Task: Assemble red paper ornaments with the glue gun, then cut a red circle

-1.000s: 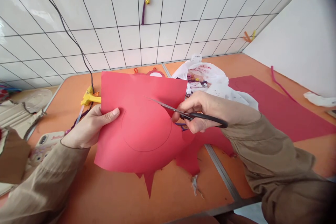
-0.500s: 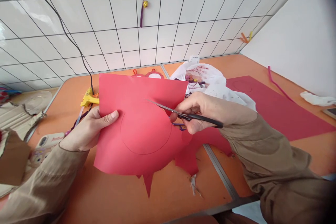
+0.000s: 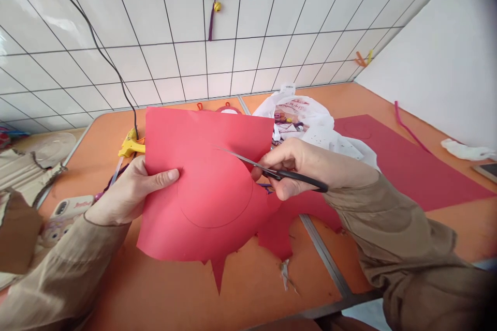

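A red sheet of paper [image 3: 209,191] with a round outline drawn on it is held up above the orange table. My left hand [image 3: 130,191] grips its left edge, thumb on the front face. Black-handled scissors [image 3: 287,174] are in my right hand [image 3: 289,165], their blades at a cut that enters the sheet from the right along the top of the outline. Part of the blades lies behind or within the paper. Below and right of the sheet lie red paper scraps [image 3: 277,235].
Behind the sheet stands a white plastic bag [image 3: 322,119] with small items. A yellow glue gun [image 3: 131,144] and a phone [image 3: 66,217] lie at left, beside cardboard [image 3: 19,232]. A larger red sheet [image 3: 404,165] covers the right side of the table [image 3: 155,289].
The scissors and my right hand have shifted very slightly left. The paper's upper right corner has moved a little left. Both hands keep their holds.
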`<act>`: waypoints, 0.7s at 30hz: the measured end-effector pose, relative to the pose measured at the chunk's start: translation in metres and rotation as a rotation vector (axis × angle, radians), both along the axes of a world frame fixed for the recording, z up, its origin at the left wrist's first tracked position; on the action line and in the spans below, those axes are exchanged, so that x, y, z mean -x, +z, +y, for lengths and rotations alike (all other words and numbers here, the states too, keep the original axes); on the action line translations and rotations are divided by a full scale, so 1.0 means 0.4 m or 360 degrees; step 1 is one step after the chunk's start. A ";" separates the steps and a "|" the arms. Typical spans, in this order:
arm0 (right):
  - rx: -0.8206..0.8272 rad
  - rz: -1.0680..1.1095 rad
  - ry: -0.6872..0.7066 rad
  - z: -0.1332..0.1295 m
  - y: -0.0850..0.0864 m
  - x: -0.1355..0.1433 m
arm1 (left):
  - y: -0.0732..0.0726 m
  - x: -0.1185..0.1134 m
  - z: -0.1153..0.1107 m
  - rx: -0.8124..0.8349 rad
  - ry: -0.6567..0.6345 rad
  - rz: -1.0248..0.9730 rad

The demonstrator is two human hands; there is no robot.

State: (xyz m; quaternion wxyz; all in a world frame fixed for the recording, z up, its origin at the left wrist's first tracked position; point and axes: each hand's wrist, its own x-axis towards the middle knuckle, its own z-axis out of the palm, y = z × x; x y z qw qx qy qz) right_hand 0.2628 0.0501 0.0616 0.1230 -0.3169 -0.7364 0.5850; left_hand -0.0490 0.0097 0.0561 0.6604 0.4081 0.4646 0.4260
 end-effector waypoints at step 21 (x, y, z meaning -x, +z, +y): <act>0.0117 -0.0046 -0.0092 -0.003 0.015 0.003 | 0.014 -0.008 -0.013 0.0008 0.0066 0.0011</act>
